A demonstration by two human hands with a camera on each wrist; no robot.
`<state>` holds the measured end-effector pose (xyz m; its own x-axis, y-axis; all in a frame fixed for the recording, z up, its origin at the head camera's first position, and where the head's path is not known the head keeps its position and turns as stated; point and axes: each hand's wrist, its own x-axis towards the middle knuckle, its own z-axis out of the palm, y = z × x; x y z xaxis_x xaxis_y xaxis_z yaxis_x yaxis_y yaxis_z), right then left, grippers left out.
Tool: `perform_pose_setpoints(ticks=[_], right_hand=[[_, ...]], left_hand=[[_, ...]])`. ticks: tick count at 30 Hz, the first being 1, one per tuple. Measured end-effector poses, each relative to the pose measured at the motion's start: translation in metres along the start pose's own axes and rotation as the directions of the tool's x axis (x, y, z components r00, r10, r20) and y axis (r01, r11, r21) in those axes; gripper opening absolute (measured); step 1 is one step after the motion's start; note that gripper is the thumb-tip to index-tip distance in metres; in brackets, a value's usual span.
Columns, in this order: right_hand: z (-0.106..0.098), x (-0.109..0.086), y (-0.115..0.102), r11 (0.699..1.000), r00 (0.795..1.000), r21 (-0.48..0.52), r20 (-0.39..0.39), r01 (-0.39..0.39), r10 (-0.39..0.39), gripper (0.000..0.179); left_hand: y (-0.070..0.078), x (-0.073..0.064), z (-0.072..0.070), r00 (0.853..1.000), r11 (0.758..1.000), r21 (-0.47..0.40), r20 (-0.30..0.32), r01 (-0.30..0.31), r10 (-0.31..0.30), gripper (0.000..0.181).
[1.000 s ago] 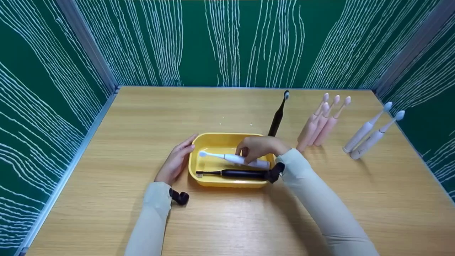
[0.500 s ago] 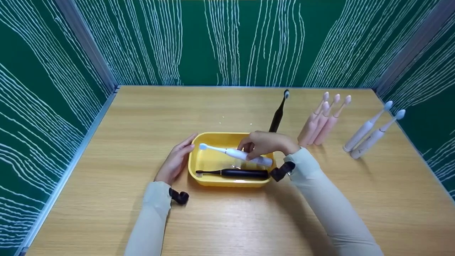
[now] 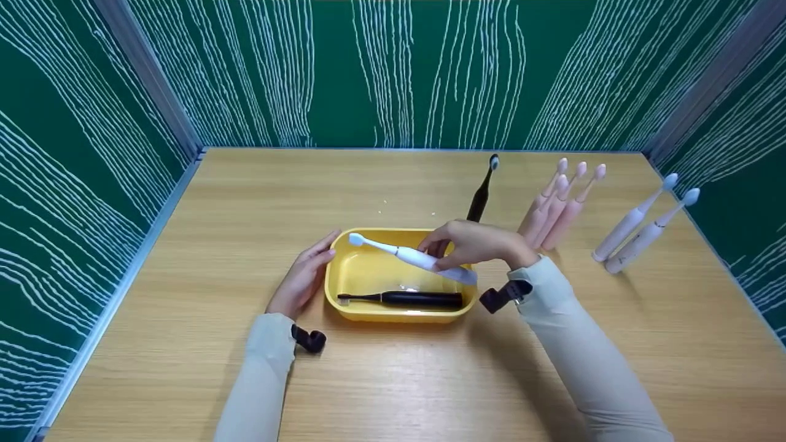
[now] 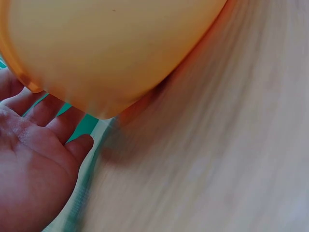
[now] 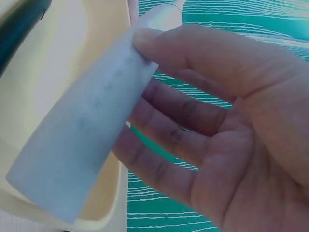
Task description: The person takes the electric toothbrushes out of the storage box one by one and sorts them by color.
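A white electric toothbrush [image 3: 417, 258] is pinched between the thumb and fingers of my right hand [image 3: 476, 244], tilted over the yellow tray [image 3: 362, 314] with its head raised to the left. The right wrist view shows the toothbrush handle [image 5: 91, 111] up close, the thumb on one side and the fingers behind it. Inside the tray a black electric toothbrush [image 3: 417, 299] lies along the near wall. My left hand [image 3: 304, 273] rests against the tray's left end; in the left wrist view the left hand's fingers [image 4: 63, 118] reach along the outside of the tray wall.
Behind the tray stands another black toothbrush [image 3: 481, 196], upright. Several pink toothbrushes [image 3: 562, 218] stand in a cluster to its right. Farther right are two upright white toothbrushes [image 3: 638, 236]. Small white specks lie on the wooden table [image 3: 276, 196] behind the tray.
My right hand has lifted the white toothbrush up from the tray floor and moved slightly right and away, the brush head rising. The left hand has stayed at the tray's end.
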<state>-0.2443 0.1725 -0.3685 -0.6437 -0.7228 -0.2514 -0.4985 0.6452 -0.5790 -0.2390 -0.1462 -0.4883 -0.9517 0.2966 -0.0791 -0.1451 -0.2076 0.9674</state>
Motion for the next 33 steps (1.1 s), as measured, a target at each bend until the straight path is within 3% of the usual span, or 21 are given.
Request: perform_pose_setpoints(ticks=[16,33], right_hand=[[0.0,-0.02,0.006,0.996,0.993,0.061,-0.1,0.069,-0.062,0.039],[0.0,-0.051,0.028,0.996,0.983,0.092,-0.185,0.001,0.016,0.037]], left_hand=[[0.001,0.0,0.0,1.0,1.0,0.01,-0.012,0.015,-0.015,0.05],[0.001,0.0,0.0,1.0,0.999,0.046,-0.005,-0.021,0.021,0.05]])
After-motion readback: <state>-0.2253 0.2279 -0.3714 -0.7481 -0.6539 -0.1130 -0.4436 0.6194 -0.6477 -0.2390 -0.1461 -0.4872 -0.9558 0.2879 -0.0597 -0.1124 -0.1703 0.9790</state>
